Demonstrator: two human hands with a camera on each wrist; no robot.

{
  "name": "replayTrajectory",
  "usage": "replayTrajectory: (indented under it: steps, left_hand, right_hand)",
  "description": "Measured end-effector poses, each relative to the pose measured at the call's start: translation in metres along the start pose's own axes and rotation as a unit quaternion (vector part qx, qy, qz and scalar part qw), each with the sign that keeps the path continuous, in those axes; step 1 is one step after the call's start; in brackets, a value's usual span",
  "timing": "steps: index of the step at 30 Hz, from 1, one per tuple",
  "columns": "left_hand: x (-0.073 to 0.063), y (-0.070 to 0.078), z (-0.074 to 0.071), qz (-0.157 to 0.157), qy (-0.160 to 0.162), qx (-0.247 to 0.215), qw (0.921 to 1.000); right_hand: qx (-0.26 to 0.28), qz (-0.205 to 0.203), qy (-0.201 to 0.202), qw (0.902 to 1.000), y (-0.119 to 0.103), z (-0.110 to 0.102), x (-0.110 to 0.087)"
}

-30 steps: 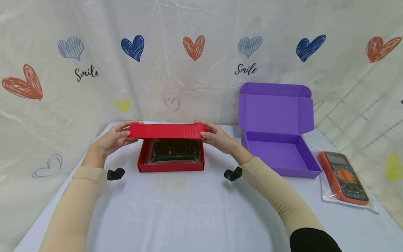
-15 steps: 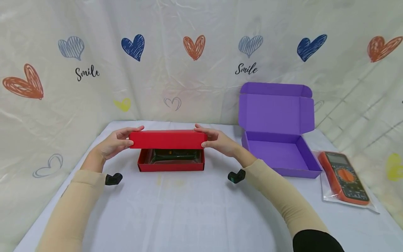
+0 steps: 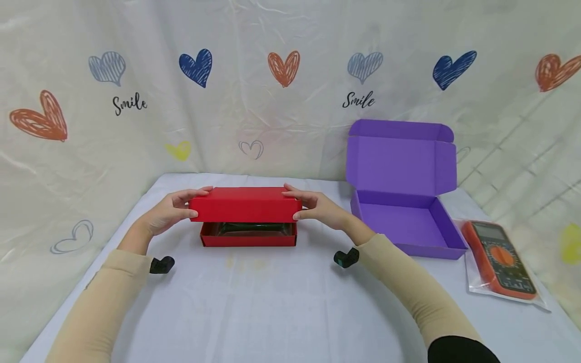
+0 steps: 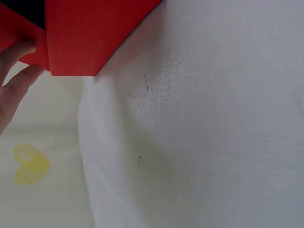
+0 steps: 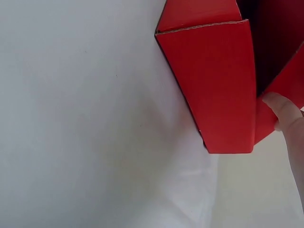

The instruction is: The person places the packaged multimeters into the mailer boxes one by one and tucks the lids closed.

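A red cardboard box [image 3: 248,242] sits at the middle of the table, its hinged lid [image 3: 245,207] tilted forward and partly lowered over it. Through the remaining gap shows the edge of a dark green item in clear plastic [image 3: 254,228]; the lid hides most of it. My left hand [image 3: 171,210] holds the lid's left end, thumb at the front and fingers on top. At the other end my right hand [image 3: 323,210] holds the lid in the same way. In the right wrist view, the right thumb [image 5: 280,107] presses on the lid's side flap, beside the box's side wall [image 5: 213,85].
To the right stands a purple box [image 3: 404,222] with its lid raised against the printed backdrop. An orange multimeter [image 3: 501,259] in a clear plastic bag lies beside it, near the table's right edge. A white cloth [image 3: 281,312] covers the table.
Both hands have brought the red lid forward and down together, so the dark item inside has gone from mostly visible to a thin strip. The purple box and bagged multimeter stay put.
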State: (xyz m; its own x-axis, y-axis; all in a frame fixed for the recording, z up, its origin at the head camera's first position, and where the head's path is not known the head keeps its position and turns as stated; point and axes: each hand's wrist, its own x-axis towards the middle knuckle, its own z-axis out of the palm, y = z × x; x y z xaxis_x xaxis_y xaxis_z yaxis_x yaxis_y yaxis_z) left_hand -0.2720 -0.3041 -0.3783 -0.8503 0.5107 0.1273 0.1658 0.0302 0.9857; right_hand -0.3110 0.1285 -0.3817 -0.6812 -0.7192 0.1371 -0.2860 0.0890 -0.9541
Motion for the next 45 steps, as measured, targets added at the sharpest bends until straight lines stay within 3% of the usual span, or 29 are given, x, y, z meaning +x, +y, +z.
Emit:
replayTrajectory:
  steps: [11, 20, 27, 34, 45]
  left_hand:
    - [0.005, 0.008, 0.010, -0.016, 0.006, 0.115, 0.9932]
    - [0.006, 0.011, 0.016, -0.026, -0.007, 0.241, 0.9702]
    - [0.005, 0.008, 0.020, -0.028, 0.002, 0.257, 0.9661]
    - [0.003, 0.005, 0.025, -0.031, 0.014, 0.254, 0.9667]
    - [-0.001, -0.002, 0.030, -0.011, 0.030, 0.255, 0.9663]
  right_hand:
    - [-0.044, 0.012, -0.019, 0.9988, -0.003, -0.002, -0.003]
    - [-0.121, 0.014, -0.057, 0.9909, -0.008, 0.000, -0.005]
    - [-0.155, 0.015, -0.082, 0.9845, -0.010, 0.001, -0.006]
    - [-0.173, 0.021, -0.079, 0.9816, -0.007, 0.003, -0.008]
    - [-0.179, 0.016, -0.073, 0.9810, -0.002, 0.006, -0.012]
